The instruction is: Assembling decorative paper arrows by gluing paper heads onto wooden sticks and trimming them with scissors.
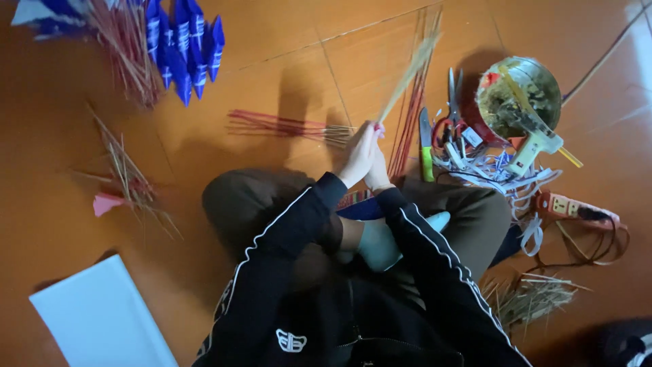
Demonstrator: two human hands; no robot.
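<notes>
Left hand (358, 155) and right hand (377, 171) clasped together, blurred stick (409, 76), fingers hidden

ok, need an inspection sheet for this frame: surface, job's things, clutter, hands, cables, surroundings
Surface: orange-brown tiled floor; person sits on it cross-legged.
Job's things: thin pale stick held upright in both hands; red sticks lying beside.
Clutter: blue paper pieces on sticks, straw, pink scrap, white board, metal bowl, glue gun, scissors, green-handled knife, white paper strips.
Hands: left hand and right hand pressed together around the stick's base.
Cables: power strip with cords looped beside it.
Surroundings: nothing seen.
</notes>
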